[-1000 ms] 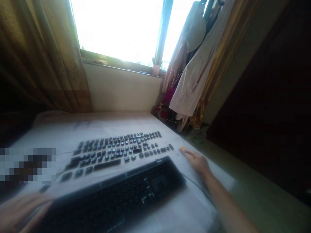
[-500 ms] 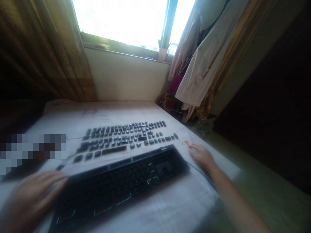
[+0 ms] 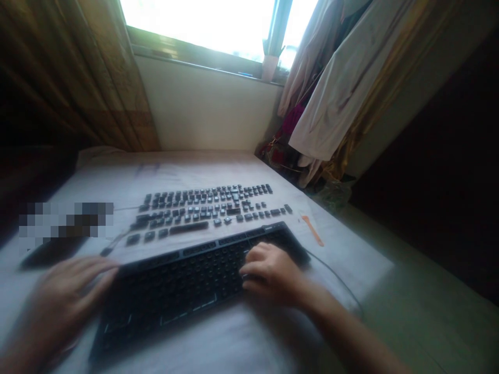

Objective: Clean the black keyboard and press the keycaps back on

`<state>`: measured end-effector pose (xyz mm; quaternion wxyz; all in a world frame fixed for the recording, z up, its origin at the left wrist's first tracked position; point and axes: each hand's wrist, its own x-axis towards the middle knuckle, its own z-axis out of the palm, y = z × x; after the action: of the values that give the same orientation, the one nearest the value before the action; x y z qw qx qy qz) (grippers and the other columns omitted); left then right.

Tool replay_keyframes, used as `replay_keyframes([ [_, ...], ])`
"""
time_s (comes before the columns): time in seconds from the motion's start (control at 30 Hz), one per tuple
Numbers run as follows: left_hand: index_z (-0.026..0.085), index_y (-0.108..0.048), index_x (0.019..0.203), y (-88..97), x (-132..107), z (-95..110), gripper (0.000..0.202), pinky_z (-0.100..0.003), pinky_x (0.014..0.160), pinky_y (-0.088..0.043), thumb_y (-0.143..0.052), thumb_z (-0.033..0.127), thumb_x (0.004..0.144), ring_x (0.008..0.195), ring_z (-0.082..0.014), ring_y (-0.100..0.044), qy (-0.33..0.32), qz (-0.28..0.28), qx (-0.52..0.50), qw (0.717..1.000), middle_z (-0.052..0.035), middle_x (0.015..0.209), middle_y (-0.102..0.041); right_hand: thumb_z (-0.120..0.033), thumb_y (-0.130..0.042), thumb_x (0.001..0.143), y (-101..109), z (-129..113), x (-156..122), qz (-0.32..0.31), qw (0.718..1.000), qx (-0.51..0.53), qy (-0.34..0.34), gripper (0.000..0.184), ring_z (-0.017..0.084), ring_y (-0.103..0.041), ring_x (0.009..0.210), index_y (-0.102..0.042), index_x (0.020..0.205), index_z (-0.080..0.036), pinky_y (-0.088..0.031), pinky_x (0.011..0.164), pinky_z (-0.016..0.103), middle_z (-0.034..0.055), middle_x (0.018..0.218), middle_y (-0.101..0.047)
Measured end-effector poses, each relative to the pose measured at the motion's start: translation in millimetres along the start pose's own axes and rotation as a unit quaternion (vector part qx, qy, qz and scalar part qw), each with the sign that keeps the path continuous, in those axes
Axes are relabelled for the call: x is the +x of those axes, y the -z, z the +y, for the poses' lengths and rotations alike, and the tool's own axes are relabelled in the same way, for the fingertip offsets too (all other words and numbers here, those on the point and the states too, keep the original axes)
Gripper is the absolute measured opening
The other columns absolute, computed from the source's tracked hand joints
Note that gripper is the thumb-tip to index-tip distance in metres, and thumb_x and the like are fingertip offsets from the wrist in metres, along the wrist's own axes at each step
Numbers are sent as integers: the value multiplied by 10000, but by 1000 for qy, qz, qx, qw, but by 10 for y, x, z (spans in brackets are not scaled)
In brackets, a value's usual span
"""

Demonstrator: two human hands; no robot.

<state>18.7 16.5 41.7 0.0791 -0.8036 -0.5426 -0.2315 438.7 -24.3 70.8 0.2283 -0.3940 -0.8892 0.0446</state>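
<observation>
A black keyboard (image 3: 187, 280), its keycaps removed over most of its face, lies at a slant on the white-covered surface. My left hand (image 3: 74, 291) is closed at its upper left corner, with thumb and fingers against the edge. Over the right part of the keyboard is my right hand (image 3: 273, 270), fingers bent and drawn together; whatever is between them, if anything, is too dark and blurred to name. An orange flat tool (image 3: 313, 230) lies apart from the hands, right of the keyboard. Behind the keyboard, loose black keycaps (image 3: 191, 212) are laid out in rows.
A cable (image 3: 339, 278) runs from the keyboard toward the right edge of the white surface (image 3: 362, 254). At the left lies a dark object (image 3: 54, 249), partly pixelated. Curtains (image 3: 113, 88), a window and hanging clothes (image 3: 331, 98) stand beyond.
My right hand has let go of the orange tool, which now lies on the surface, and has moved left over the keyboard. My left hand stays at the keyboard's corner. The view has tilted slightly down.
</observation>
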Motion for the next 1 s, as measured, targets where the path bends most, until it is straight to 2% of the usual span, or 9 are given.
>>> replay_keyframes([
  [0.2, 228, -752, 943, -19, -4, -45, 418, -359, 963, -435, -424, 486, 936, 1010, -256, -648, -2, -2, -1, 1000, -45, 1001, -753, -206, -784, 784, -55, 34, 8, -20, 1000, -18, -3, 35, 187, -613, 753, -761, 810, -204, -478, 713, 326, 32, 838, -705],
  [0.43, 253, -742, 882, -43, 49, -73, 427, -358, 825, -459, -444, 555, 931, 862, -247, -672, -77, 65, -18, 995, -34, 887, -758, -158, -733, 816, -56, 34, 46, -17, 1000, -23, 9, 87, 166, -596, 718, -727, 743, -205, -452, 684, 300, 13, 807, -695],
  [0.6, 256, -734, 882, -18, 53, -28, 433, -379, 799, -451, -433, 562, 940, 857, -262, -669, -79, 77, -15, 994, -34, 880, -756, -140, -689, 846, -74, 73, 124, 22, 999, -29, 4, 105, 174, -609, 731, -698, 766, -208, -462, 703, 297, 15, 794, -697],
  [0.8, 258, -722, 890, -71, 23, -84, 401, -382, 808, -446, -428, 523, 951, 858, -259, -659, -89, 87, -13, 992, -38, 879, -749, -147, -575, 930, 37, 188, 90, 104, 992, -28, -59, 118, 202, -649, 814, -677, 885, -184, -496, 754, 317, 64, 866, -720],
  [0.9, 263, -718, 902, -89, 8, -103, 384, -384, 826, -446, -434, 516, 948, 880, -258, -660, -81, 84, -20, 993, -33, 895, -748, -106, -559, 894, 96, 210, -11, 107, 993, -16, -53, 157, 191, -652, 802, -686, 913, -197, -510, 743, 304, 53, 870, -725],
  [1.0, 267, -719, 914, -88, 5, -104, 359, -383, 845, -455, -471, 527, 929, 887, -254, -663, -71, 68, -29, 995, -26, 917, -744, -36, -545, 821, 71, 183, -110, 86, 996, -14, -33, 256, 187, -642, 782, -715, 898, -211, -510, 707, 296, 45, 862, -722],
])
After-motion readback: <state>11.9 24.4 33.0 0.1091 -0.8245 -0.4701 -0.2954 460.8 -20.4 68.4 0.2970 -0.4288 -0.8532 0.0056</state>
